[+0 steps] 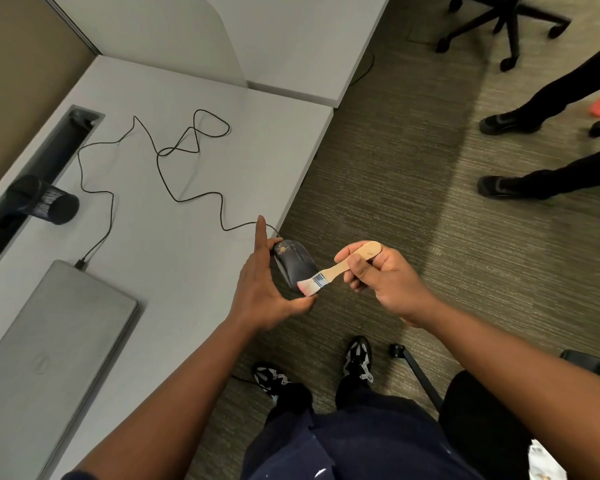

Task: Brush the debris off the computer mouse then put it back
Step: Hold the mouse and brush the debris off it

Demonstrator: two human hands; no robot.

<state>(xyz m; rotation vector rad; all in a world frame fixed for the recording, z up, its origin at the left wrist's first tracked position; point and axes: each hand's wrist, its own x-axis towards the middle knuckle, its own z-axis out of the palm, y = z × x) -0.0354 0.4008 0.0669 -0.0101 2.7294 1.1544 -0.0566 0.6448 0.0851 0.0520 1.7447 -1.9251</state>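
Bristles of brush in right hand touch mouse, left hand holding it.

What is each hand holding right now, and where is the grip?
Right hand grips the brush by its wooden handle. Left hand holds the mouse by its ends, thumb at the rear.

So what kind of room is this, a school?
Most likely an office. There's a grey desk with a closed laptop, a wheeled office chair and carpet. The left hand steadies a wired mouse.
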